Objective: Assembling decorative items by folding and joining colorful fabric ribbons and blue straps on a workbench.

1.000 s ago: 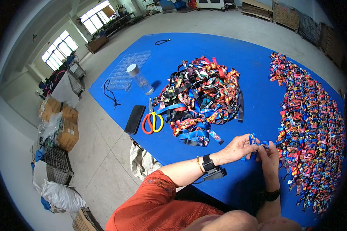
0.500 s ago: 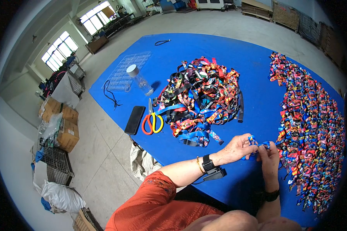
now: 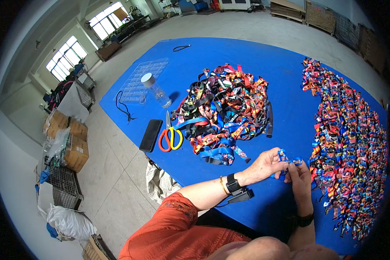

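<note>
Between my two hands is a blue printed strap point(image 3: 296, 161), folded or looped, at the near right of the table. My left hand point(image 3: 266, 165) pinches one part of it, and a loop stands up past the fingertips. With thumb and fingers my right hand point(image 3: 300, 178) grips the strap's other part, close against the left. How the strap is looped between the fingers is partly hidden. Ahead and to the left lies a tangled heap of colourful straps point(image 3: 229, 106). Right of my right hand, rows of bundled straps point(image 3: 349, 151) cover the table's right side.
Left of the heap are scissors point(image 3: 172, 138) with red and yellow handles and a black phone point(image 3: 151, 135). A clear bottle point(image 3: 157, 92) with a pale lid stands beside a clear divided tray point(image 3: 138, 82). Black cords point(image 3: 125, 106) lie on the blue table point(image 3: 264, 56). Cartons point(image 3: 76, 149) stand on the floor.
My fingers have shifted slightly on the blue strap; its loop ends show more clearly above both hands. The heap and the rows stay as they were.
</note>
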Action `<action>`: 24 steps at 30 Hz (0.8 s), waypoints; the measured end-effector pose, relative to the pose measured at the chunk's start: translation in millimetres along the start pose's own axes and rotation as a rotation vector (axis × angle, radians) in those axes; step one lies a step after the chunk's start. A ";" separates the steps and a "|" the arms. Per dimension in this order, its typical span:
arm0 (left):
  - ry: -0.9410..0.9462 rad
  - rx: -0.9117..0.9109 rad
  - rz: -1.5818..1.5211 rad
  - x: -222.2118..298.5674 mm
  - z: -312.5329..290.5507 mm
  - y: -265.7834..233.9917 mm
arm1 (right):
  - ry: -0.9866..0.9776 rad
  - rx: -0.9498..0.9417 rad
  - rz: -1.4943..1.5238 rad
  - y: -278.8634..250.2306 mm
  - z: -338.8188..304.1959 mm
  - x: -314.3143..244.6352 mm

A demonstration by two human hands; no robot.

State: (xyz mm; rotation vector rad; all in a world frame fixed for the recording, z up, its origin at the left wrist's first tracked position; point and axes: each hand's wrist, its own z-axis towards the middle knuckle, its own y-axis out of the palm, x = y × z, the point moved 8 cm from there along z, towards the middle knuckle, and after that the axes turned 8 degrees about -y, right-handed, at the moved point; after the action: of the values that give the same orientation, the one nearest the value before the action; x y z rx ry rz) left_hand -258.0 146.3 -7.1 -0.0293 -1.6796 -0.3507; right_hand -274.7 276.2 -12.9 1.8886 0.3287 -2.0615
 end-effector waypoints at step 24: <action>-0.010 -0.030 -0.075 -2.9 0.7 0.9 | 0.004 0.005 -0.004 -1.7 -0.7 -1.5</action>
State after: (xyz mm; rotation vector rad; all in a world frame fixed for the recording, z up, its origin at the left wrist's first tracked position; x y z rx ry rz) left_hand -258.1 147.9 -9.8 0.0102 -1.6889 -0.4330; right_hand -274.6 278.2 -11.5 1.8965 0.3288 -2.0634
